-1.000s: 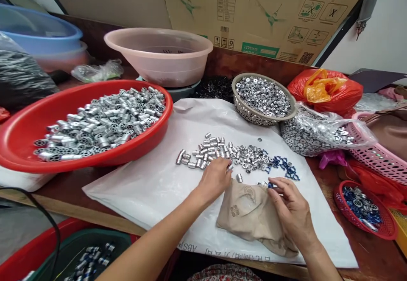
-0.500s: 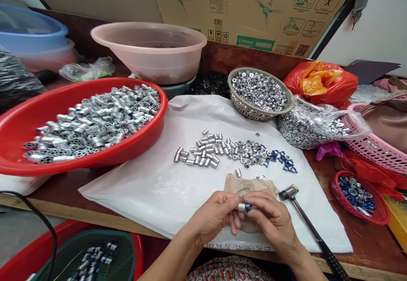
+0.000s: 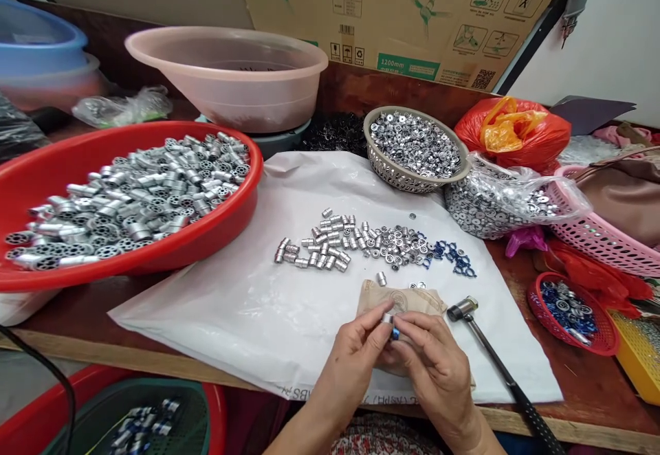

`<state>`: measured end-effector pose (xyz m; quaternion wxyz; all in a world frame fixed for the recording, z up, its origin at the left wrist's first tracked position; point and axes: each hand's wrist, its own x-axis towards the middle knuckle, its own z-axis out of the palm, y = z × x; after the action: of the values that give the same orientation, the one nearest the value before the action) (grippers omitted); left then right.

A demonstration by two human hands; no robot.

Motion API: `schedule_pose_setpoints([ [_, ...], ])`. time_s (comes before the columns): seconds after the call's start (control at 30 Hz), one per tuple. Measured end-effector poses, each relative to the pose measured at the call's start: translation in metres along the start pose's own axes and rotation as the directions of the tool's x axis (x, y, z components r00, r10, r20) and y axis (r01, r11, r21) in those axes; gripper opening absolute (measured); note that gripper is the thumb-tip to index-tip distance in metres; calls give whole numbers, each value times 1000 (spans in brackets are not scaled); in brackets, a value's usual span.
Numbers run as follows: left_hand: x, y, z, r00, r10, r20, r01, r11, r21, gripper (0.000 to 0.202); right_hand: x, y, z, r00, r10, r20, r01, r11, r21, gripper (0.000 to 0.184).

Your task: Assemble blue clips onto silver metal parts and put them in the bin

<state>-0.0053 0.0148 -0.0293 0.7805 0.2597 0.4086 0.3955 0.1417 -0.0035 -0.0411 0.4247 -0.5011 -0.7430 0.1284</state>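
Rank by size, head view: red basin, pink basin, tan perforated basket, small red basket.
Red basin, pink basin, then tan perforated basket and small red basket, which look alike. Nearness may favour the first.

two hands (image 3: 355,372), one hammer (image 3: 495,355), one red tub (image 3: 206,235), one pink basin (image 3: 227,97)

A hammer (image 3: 495,359) lies on the plastic sheet (image 3: 206,324), right of the cloth (image 3: 399,298)

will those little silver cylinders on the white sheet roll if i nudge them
The silver cylinders lying on their sides probably roll, with curved walls on the smooth plastic sheet. The upright one would probably tip first. They look light for their size, but that's hard to tell.
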Motion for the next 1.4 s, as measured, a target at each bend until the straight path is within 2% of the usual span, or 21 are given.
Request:
schedule_pose_setpoints([
  [0.07, 2, 3, -8, 988, -58, 142, 56, 998, 18, 41, 4, 2, -6, 998, 46, 51, -50, 996, 73, 34],
  [0.13, 5, 2, -17, 928, -172, 332, 191, 981, -26, 36, 8, 2, -14, 975, 68, 210, -110, 974, 196, 30],
  [0.23, 7, -5, -26, 801, -318, 508, 389, 920, -38, 35, 13, 2, -26, 881, -5, 473, -196, 906, 375, 28],
  [0.27, 7, -7, -26, 775, -338, 533, 416, 909, -30, 35, 16, 4, -29, 847, -36, 530, -223, 881, 417, 28],
  [0.3, 7, -8, -25, 771, -342, 537, 423, 906, -30, 34, 20, 9, -32, 819, -62, 570, -245, 862, 445, 26],
  [0.33, 6, -8, -23, 788, -331, 520, 411, 911, -43, 32, 25, 16, -35, 804, -63, 591, -260, 856, 446, 24],
  [0.4, 6, -6, -18, 865, -266, 426, 343, 933, -112, 29, 38, 37, -39, 810, 16, 586, -251, 912, 323, 23],
  [0.47, 8, -2, -13, 935, -195, 296, 259, 946, -196, 33, 54, 64, -41, 840, 159, 519, -205, 978, 31, 25],
  [0.53, 10, 2, -11, 966, -160, 202, 210, 945, -251, 38, 68, 87, -40, 820, 223, 528, -163, 974, -159, 23],
  [0.63, 13, 5, -12, 977, -161, 137, 194, 940, -280, 40, 82, 104, -32, 765, 193, 615, -116, 980, -163, 15],
  [0.7, 14, 5, -12, 980, -164, 111, 189, 938, -291, 40, 88, 107, -26, 750, 176, 637, -100, 983, -154, 13],
  [0.93, 24, 4, -7, 995, -101, 12, 100, 953, -285, 34, 93, 113, -14, 841, 281, 462, -166, 947, -273, 17],
  [1.07, 25, 4, -10, 995, -100, 31, 105, 947, -303, 36, 84, 111, -20, 866, 253, 431, -159, 957, -243, 17],
  [1.2, 24, 4, -12, 994, -109, 31, 113, 943, -314, 37, 80, 108, -22, 867, 254, 429, -156, 956, -249, 12],
  [1.4, 26, 0, -10, 998, -65, 17, 67, 942, -329, 32, 93, 104, -2, 893, 310, 325, -210, 928, -308, 15],
])
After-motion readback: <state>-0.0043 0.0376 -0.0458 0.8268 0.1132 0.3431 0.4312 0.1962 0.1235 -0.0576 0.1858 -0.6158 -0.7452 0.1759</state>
